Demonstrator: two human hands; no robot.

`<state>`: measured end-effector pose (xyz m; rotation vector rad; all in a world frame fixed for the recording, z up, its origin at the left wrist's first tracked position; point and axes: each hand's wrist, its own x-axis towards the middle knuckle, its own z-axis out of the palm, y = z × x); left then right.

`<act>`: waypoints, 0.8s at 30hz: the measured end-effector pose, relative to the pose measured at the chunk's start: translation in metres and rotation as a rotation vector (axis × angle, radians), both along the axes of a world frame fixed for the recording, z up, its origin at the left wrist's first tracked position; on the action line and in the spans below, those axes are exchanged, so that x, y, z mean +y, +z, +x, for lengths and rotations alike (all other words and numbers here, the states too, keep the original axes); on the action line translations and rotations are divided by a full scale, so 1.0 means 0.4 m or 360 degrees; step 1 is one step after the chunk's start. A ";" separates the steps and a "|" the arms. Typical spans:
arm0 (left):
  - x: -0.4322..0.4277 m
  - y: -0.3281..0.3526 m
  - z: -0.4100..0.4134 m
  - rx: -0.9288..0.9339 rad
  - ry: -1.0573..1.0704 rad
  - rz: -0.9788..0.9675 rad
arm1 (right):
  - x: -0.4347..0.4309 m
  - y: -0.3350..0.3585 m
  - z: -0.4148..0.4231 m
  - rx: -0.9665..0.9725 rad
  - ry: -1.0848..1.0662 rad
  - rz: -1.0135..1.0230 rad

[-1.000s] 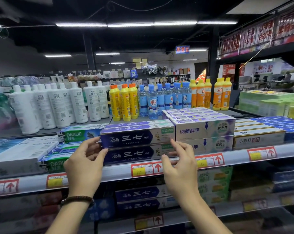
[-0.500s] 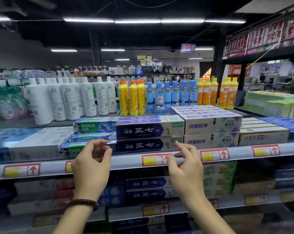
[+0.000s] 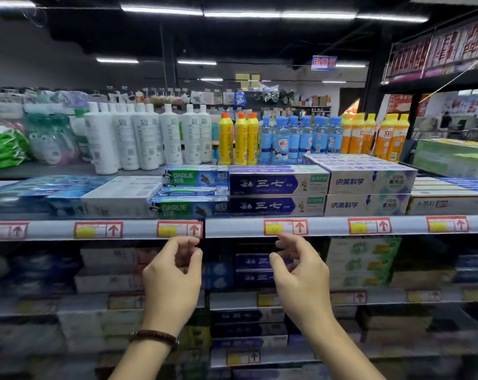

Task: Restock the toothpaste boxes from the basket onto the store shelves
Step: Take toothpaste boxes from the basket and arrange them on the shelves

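Two dark blue toothpaste boxes (image 3: pixel 276 185) lie stacked on the top shelf (image 3: pixel 232 228), between green Darlie boxes (image 3: pixel 194 176) on the left and white-purple boxes (image 3: pixel 369 182) on the right. My left hand (image 3: pixel 174 278) and my right hand (image 3: pixel 303 272) hang in front of the shelf below the price rail, fingers loosely curled, holding nothing and touching no box. A bead bracelet sits on my left wrist. No basket is in view.
White bottles (image 3: pixel 139 138), yellow bottles (image 3: pixel 237 138) and blue bottles (image 3: pixel 295 138) stand behind the boxes. More toothpaste boxes fill the lower shelves (image 3: pixel 254 270). A dark shelf unit (image 3: pixel 438 78) rises at the right. Price tags line the rail.
Both hands let go of the upper blue box and drew back and down from the shelf; the box stays on the stack. The view shifted slightly.
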<state>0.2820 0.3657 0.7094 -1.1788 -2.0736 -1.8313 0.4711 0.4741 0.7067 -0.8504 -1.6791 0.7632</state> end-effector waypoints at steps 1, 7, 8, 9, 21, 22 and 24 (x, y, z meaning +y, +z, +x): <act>-0.018 -0.008 -0.001 0.0000 -0.0001 -0.0014 | -0.020 -0.006 -0.005 -0.0005 0.0033 -0.0038; -0.116 -0.080 -0.011 -0.0031 -0.0028 -0.0108 | -0.133 -0.064 -0.035 -0.0049 0.0153 -0.0145; -0.132 -0.093 -0.013 -0.0038 -0.0036 -0.0131 | -0.149 -0.075 -0.039 -0.0067 0.0163 -0.0171; -0.146 -0.104 -0.014 -0.0051 -0.0043 -0.0149 | -0.166 -0.084 -0.043 -0.0082 0.0176 -0.0186; -0.290 -0.168 -0.042 -0.0180 0.0121 -0.0318 | -0.264 -0.134 -0.134 -0.0212 0.0456 -0.0247; -0.299 -0.173 -0.042 -0.0191 0.0145 -0.0328 | -0.266 -0.140 -0.144 -0.0224 0.0484 -0.0251; -0.314 -0.184 -0.038 -0.0198 0.0185 -0.0347 | -0.270 -0.156 -0.161 -0.0252 0.0541 -0.0254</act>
